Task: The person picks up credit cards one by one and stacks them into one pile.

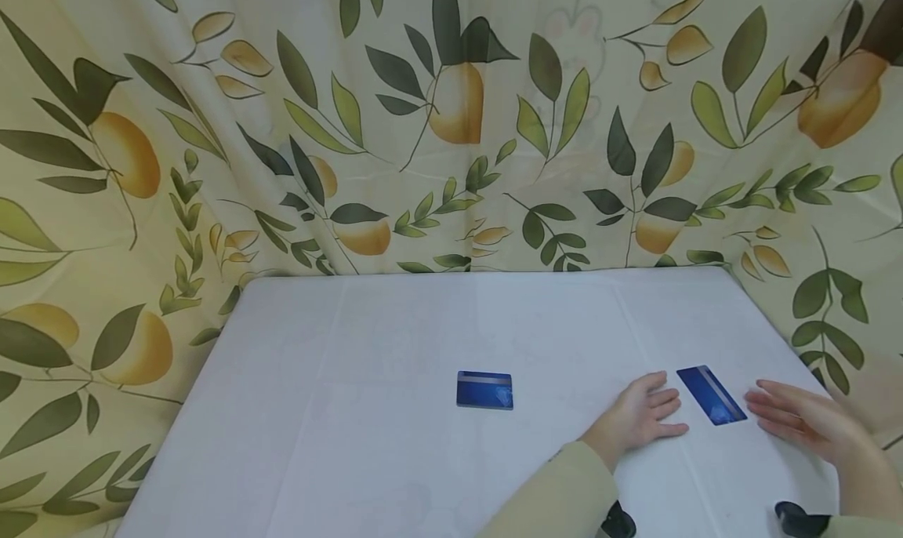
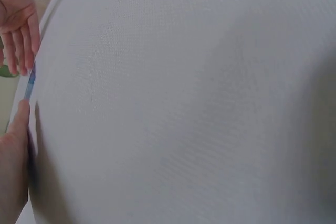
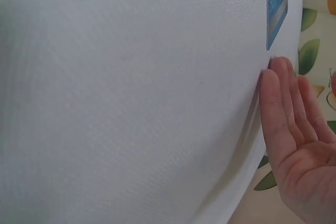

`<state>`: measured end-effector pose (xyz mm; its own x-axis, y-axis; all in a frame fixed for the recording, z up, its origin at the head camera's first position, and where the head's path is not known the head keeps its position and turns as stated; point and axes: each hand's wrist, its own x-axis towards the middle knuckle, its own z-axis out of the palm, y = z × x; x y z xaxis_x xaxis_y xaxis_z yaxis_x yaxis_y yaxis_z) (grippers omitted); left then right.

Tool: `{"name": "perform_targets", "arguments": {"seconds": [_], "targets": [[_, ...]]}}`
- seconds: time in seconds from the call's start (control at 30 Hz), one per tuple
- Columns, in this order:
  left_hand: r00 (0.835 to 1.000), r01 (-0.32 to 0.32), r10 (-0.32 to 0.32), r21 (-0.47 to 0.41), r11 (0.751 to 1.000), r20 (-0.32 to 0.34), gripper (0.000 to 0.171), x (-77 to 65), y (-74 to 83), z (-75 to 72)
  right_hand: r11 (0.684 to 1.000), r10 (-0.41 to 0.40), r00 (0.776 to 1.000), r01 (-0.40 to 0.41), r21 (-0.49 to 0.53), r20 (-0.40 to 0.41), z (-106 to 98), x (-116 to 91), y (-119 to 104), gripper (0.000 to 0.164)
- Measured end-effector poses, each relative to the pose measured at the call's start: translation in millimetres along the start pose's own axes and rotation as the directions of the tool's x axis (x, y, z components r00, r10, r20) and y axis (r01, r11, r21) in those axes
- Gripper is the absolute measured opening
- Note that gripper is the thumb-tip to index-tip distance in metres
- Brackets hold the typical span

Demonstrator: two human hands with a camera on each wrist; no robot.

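Observation:
A blue card with a pale stripe lies slanted on the right part of the white table, between the two hands. To its left, my left hand is held with fingers spread, thumb toward me, and nothing in it. My right hand stands just right of the card, fingers extended, fingertips close to its edge. In the right wrist view the right hand shows straight fingers below the card. The left wrist view shows the card edge-on, between the left hand and the right hand.
Another blue card, also with a pale stripe, lies near the middle of the table. Behind the table hangs a curtain printed with leaves and fruit. The table's right edge runs close by the right hand.

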<state>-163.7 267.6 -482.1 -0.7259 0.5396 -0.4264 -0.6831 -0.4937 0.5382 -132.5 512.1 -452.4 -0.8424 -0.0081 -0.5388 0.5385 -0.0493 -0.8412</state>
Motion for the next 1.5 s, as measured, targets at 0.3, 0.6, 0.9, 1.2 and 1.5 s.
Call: {"name": "perform_targets", "arguments": {"seconds": [0.3, 0.6, 0.9, 1.2, 1.5], "targets": [[0.998, 0.039, -0.039, -0.001, 0.999, 0.058, 0.058, -3.3, -4.8, 3.8, 1.0, 0.024, 1.0, -0.024, 0.006, 0.018, 1, 0, 1, 0.021], [0.998, 0.031, -0.031, 0.009, 0.999, 0.059, 0.059, -0.8, -7.3, 4.9, 0.999, 0.019, 0.976, -0.029, 0.043, 0.217, 2, 2, 3, 0.029], [0.998, 0.034, -0.034, 0.012, 0.999, 0.06, 0.058, -1.2, -8.1, 6.3, 0.991, 0.029, 0.928, -0.076, 0.113, 0.372, 4, 4, 2, 0.039], [0.999, 0.047, -0.047, -0.001, 0.999, 0.028, 0.057, -1.5, -8.7, 9.0, 0.981, 0.061, 0.947, -0.115, 0.155, 0.316, 9, 1, 3, 0.035], [0.998, 0.062, -0.063, -0.012, 0.998, -0.022, 0.055, -0.5, -8.7, 11.4, 0.963, 0.058, 0.931, -0.148, 0.227, 0.361, 11, 0, 2, 0.037]]}}
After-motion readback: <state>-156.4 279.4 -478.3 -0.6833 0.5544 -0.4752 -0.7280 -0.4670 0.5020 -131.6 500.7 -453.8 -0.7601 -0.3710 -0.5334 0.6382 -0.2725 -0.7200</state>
